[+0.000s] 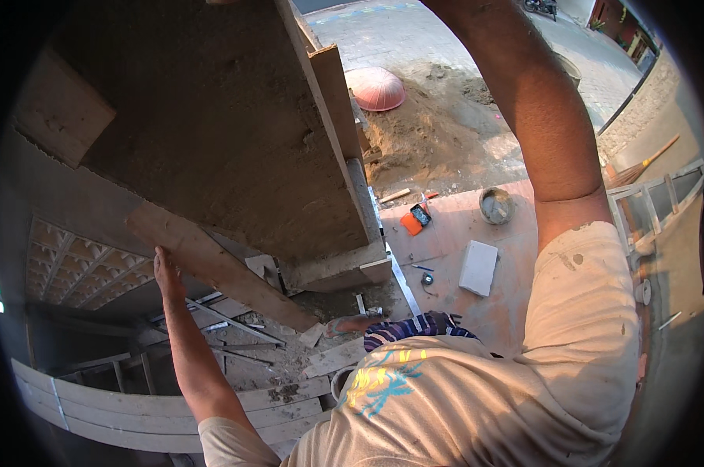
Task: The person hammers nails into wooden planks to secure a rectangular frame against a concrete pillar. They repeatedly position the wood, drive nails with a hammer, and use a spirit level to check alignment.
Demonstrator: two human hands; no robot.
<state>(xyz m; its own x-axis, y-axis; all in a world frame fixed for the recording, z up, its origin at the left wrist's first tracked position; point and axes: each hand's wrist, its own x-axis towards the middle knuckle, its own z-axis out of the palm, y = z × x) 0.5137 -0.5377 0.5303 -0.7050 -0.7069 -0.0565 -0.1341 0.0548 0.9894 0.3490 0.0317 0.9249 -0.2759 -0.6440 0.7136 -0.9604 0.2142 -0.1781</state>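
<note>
My left hand point(167, 274) is at the lower edge of a long wooden board point(220, 261), its fingers pointing up and closed on that edge; some of them are hard to make out. The board slants down to the right beneath a large, rough, grey plastered block point(220, 132). My right arm point(535, 117) reaches up past the top of the picture, so its hand is out of sight. Along the block's right side runs a plank edge point(335, 101). A straight metal bar point(403, 284) stands below the block's corner.
Below lie a white block point(478, 268), a bucket point(498, 206), an orange-and-black tool point(417, 219) and a tape measure point(427, 278). Beyond are a sand heap point(422, 140) and a pink basin point(377, 89). Scaffold planks point(173, 409) cross the lower left; a ladder point(652, 206) leans right.
</note>
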